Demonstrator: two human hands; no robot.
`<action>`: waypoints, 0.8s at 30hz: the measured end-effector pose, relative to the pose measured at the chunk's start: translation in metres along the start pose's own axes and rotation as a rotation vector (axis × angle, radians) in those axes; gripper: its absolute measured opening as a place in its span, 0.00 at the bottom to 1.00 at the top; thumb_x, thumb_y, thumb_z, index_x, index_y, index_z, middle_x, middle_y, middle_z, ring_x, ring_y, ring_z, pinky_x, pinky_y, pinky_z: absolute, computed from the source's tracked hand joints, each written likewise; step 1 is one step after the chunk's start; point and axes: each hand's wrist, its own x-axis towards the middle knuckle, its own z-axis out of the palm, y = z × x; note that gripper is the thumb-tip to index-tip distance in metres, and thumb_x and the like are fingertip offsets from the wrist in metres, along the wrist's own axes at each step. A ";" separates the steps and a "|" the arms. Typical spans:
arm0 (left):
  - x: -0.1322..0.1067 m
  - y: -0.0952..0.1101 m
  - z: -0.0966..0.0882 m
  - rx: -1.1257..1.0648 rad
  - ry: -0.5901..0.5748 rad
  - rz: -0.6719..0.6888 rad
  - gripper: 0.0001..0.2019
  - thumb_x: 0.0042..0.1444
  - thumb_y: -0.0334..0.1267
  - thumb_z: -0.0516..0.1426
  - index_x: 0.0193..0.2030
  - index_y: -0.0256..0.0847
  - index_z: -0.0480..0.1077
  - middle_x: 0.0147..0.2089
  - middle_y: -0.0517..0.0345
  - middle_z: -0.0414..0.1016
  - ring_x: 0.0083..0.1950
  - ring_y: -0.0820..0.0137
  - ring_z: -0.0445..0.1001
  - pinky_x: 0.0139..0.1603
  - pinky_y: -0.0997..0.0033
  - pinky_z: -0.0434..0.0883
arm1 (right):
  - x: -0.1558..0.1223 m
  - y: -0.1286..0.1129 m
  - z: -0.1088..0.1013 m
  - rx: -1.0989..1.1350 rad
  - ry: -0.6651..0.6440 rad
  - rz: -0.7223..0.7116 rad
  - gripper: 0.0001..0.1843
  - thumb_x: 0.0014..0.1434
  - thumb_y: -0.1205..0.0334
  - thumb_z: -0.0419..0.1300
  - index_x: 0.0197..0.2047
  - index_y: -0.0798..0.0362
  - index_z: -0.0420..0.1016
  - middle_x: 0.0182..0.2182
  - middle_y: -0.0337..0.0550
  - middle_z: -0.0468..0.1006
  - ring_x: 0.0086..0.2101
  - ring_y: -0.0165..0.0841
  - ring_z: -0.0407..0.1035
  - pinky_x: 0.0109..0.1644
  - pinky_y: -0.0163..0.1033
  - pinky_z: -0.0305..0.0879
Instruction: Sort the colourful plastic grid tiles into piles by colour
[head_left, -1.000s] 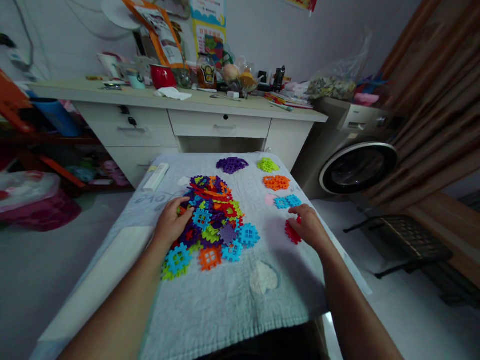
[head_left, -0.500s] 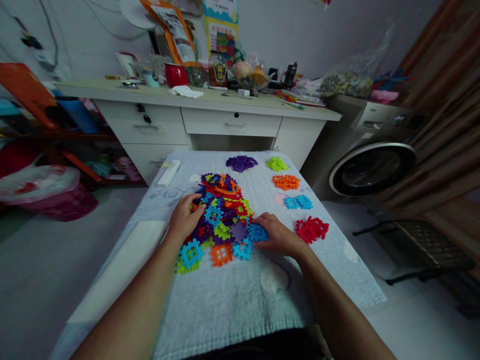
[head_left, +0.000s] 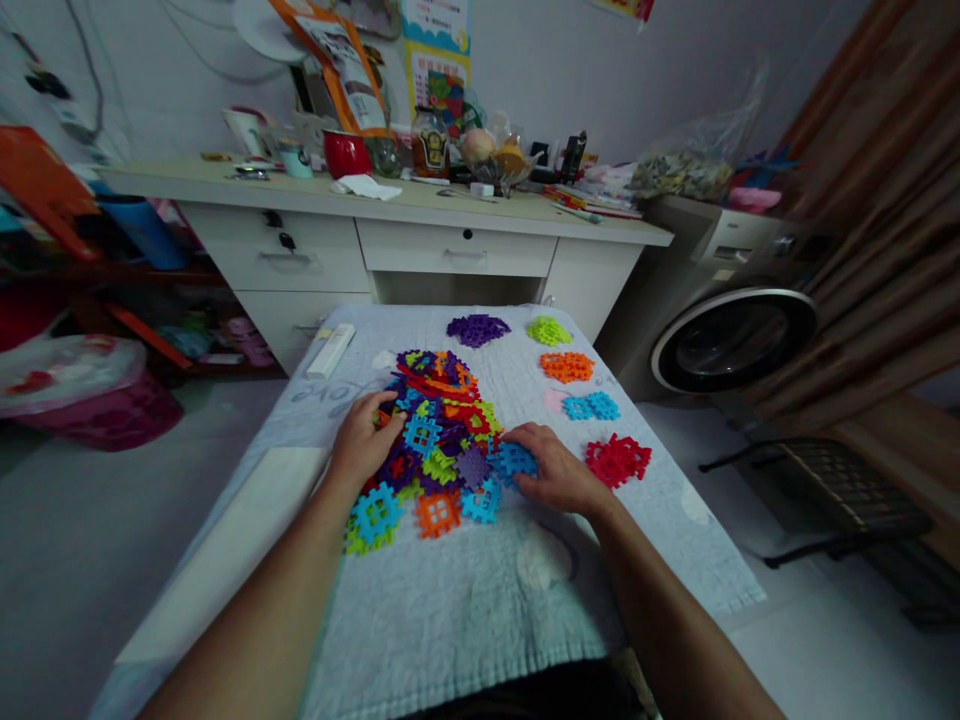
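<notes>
A pale blue patterned tablecloth (head_left: 450,610) covers the table, with a white heart patch (head_left: 541,558) at its near part. Beyond it, at the front of the mixed pile (head_left: 442,415) of interlocking plastic tiles, a blue lattice tile (head_left: 376,512) overlaps a lime-green tile (head_left: 358,545); an orange lattice tile (head_left: 439,513) lies to their right, and a second blue tile (head_left: 481,500) beside that.

The two hands are well apart, on either side of the pile. The right hand (head_left: 555,468) reaches onto a third blue tile (head_left: 513,460) at the pile's right edge, fingers at its far side and thumb toward its near side; whether it grips the tile, I cannot tell. The left hand (head_left: 367,440) rests against the pile's left flank, thumb near the fingers; whether anything is pinched there cannot be told.

To the right of the right hand sits a red tile cluster (head_left: 617,460). Farther back come a blue tile cluster (head_left: 591,406), an orange tile cluster (head_left: 567,367), a lime-green tile cluster (head_left: 549,330) and, to their left, a purple tile cluster (head_left: 478,329). A long white box (head_left: 331,351) lies at far left.

Behind the table stand a white desk (head_left: 292,275) and, to its right, a front-loading washing machine (head_left: 690,245).
</notes>
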 end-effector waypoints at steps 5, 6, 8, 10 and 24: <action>0.000 0.000 0.000 -0.001 -0.007 -0.001 0.20 0.55 0.48 0.55 0.51 0.41 0.71 0.54 0.48 0.72 0.58 0.58 0.69 0.62 0.56 0.64 | 0.000 0.025 -0.030 -0.159 0.137 0.121 0.28 0.52 0.69 0.58 0.58 0.56 0.67 0.55 0.54 0.70 0.55 0.43 0.64 0.62 0.49 0.57; 0.000 0.000 0.000 0.002 -0.010 0.001 0.20 0.55 0.48 0.55 0.51 0.41 0.71 0.54 0.48 0.72 0.58 0.58 0.69 0.62 0.55 0.65 | 0.000 0.033 -0.037 -0.200 0.162 0.161 0.28 0.53 0.69 0.58 0.59 0.57 0.67 0.55 0.55 0.70 0.56 0.43 0.64 0.62 0.49 0.58; 0.000 -0.001 0.000 0.007 -0.016 0.004 0.20 0.55 0.48 0.55 0.51 0.41 0.71 0.55 0.48 0.72 0.58 0.58 0.69 0.62 0.55 0.65 | 0.000 0.051 -0.050 -0.265 0.191 0.249 0.29 0.54 0.69 0.58 0.60 0.58 0.66 0.56 0.57 0.69 0.55 0.43 0.65 0.60 0.47 0.60; 0.000 0.000 0.000 0.006 -0.020 0.005 0.20 0.55 0.48 0.55 0.52 0.41 0.71 0.55 0.48 0.72 0.58 0.58 0.69 0.62 0.55 0.64 | 0.001 0.068 -0.059 -0.311 0.211 0.342 0.29 0.54 0.68 0.58 0.60 0.59 0.65 0.56 0.58 0.69 0.55 0.43 0.66 0.58 0.47 0.62; -0.001 0.005 -0.003 0.003 -0.007 -0.011 0.20 0.54 0.49 0.55 0.51 0.41 0.71 0.55 0.48 0.72 0.58 0.57 0.70 0.63 0.55 0.64 | 0.010 0.099 -0.050 -0.496 0.158 0.488 0.28 0.54 0.69 0.57 0.59 0.51 0.69 0.57 0.53 0.73 0.56 0.50 0.63 0.55 0.53 0.58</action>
